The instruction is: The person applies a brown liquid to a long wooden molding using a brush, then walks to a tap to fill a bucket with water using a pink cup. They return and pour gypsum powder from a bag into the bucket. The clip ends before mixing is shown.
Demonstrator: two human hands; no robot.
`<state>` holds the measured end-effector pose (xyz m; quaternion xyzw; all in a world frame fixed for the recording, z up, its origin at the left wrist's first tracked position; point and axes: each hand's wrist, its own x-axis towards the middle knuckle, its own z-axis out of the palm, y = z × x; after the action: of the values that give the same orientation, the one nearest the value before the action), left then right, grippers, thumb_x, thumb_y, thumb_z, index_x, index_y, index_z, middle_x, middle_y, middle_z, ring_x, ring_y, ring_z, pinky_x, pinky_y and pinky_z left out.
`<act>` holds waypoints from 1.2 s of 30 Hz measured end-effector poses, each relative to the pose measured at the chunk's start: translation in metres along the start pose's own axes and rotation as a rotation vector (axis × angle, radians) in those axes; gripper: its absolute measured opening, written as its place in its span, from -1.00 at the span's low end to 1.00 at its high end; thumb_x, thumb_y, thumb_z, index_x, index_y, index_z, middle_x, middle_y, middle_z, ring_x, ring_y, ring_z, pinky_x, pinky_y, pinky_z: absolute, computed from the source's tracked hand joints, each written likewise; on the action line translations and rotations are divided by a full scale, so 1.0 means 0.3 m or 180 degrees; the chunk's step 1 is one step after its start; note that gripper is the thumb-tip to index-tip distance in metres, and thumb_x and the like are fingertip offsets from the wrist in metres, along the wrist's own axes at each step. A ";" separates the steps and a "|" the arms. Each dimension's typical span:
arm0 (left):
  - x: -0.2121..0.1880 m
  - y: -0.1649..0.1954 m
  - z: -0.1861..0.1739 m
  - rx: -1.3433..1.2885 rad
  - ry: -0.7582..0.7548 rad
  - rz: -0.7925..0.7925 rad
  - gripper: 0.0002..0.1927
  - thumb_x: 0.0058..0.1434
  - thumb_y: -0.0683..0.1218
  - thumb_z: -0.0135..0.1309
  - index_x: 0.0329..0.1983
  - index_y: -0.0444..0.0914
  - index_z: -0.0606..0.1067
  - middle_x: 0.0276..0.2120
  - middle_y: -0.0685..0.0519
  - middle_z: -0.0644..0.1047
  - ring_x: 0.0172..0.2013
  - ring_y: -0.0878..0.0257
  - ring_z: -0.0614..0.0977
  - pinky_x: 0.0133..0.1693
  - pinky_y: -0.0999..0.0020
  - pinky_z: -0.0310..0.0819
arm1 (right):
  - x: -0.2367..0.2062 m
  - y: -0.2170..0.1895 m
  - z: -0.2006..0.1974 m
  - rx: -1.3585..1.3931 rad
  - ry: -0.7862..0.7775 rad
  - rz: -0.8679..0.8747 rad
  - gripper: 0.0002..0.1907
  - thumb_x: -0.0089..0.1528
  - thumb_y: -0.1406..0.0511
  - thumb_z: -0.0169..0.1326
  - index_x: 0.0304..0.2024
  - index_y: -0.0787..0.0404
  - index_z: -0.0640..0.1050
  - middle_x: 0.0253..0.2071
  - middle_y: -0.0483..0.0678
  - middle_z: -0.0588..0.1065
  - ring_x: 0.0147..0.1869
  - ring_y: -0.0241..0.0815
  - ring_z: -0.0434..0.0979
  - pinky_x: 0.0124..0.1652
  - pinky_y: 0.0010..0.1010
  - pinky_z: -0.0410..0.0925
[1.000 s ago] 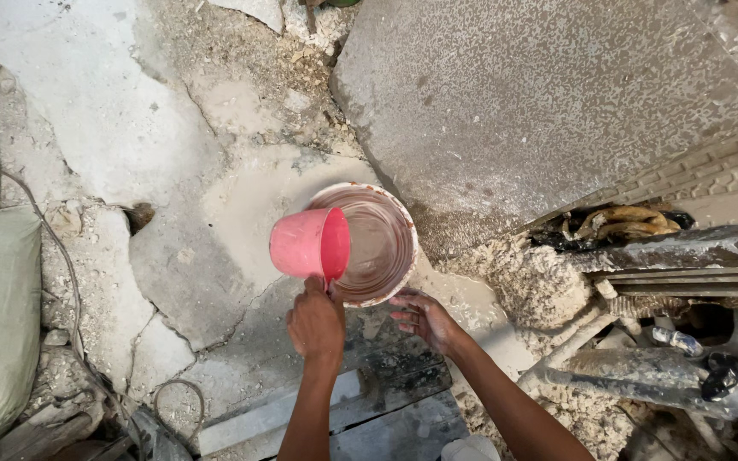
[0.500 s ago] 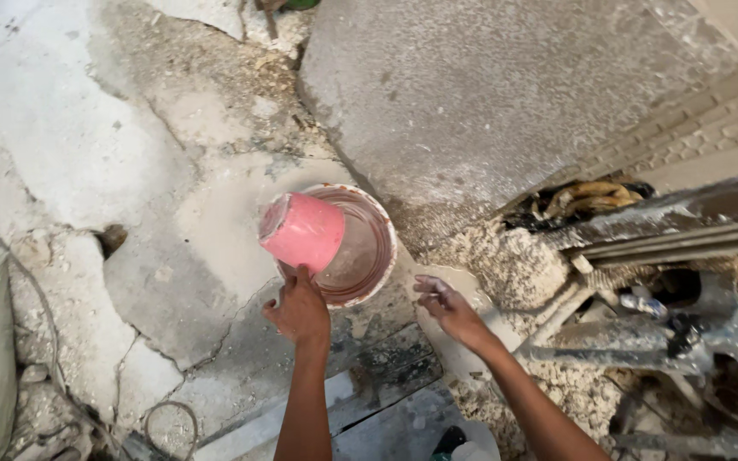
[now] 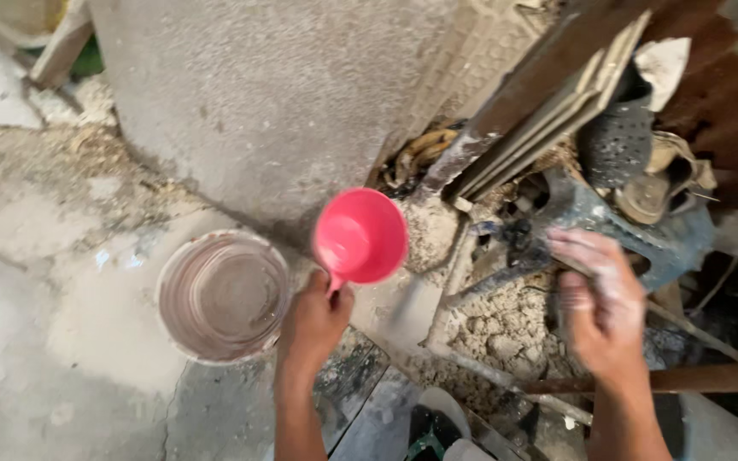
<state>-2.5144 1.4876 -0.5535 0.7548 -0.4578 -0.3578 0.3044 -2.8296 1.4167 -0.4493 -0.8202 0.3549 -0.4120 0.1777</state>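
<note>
The left hand (image 3: 316,318) grips the pink scoop (image 3: 360,236) by its handle; the scoop has swung from over the bucket (image 3: 222,294) to its right, above the rubble (image 3: 506,329). The right hand (image 3: 601,299), blurred, seems spread open, now near the grey metal junk (image 3: 642,239). The bucket holds murky water; the scoop looks empty.

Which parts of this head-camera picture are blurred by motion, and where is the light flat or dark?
Head view: the right hand is smeared by motion; the left hand, pink scoop and bucket stay fairly sharp; light is soft and flat on the concrete slab, with no hard shadows or glare; the scrap pile at right sinks into dimness.
</note>
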 end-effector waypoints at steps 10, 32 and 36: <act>-0.062 0.159 0.265 -0.0217 -0.0412 0.0022 -0.68 0.31 0.07 0.04 -0.22 -0.30 0.40 -0.40 -0.23 0.62 -0.31 -0.20 0.67 -0.32 -0.03 0.49 | 0.078 0.135 0.149 -0.0397 -0.0217 0.0083 -0.66 0.30 0.22 0.23 0.12 0.11 0.63 0.26 0.01 0.48 0.14 -0.10 0.61 -0.01 -0.38 0.52; -0.016 0.164 0.328 -0.0731 -0.0558 -0.0210 -0.73 0.36 0.01 -0.01 -0.24 -0.32 0.41 -0.46 -0.14 0.60 -0.46 0.04 0.68 -0.37 0.11 0.48 | 0.147 0.107 0.190 -0.1032 -0.0122 0.0757 -0.76 0.33 0.20 0.18 0.01 0.09 0.68 -0.37 -0.04 0.66 -0.64 -0.28 0.51 -0.59 -0.41 0.30; -0.014 0.161 0.335 -0.0759 -0.0469 -0.0103 -0.72 0.35 0.00 0.01 -0.26 -0.33 0.41 -0.47 -0.15 0.60 -0.47 0.05 0.66 -0.37 0.11 0.47 | 0.148 0.098 0.192 -0.1218 -0.0119 0.0729 -0.77 0.34 0.20 0.17 0.01 0.06 0.69 -0.42 -0.04 0.65 -0.65 -0.25 0.49 -0.59 -0.38 0.28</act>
<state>-2.6208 1.4590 -0.5706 0.6923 -0.4208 -0.4690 0.3517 -2.7782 1.3642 -0.4764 -0.8008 0.5141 -0.2991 0.0711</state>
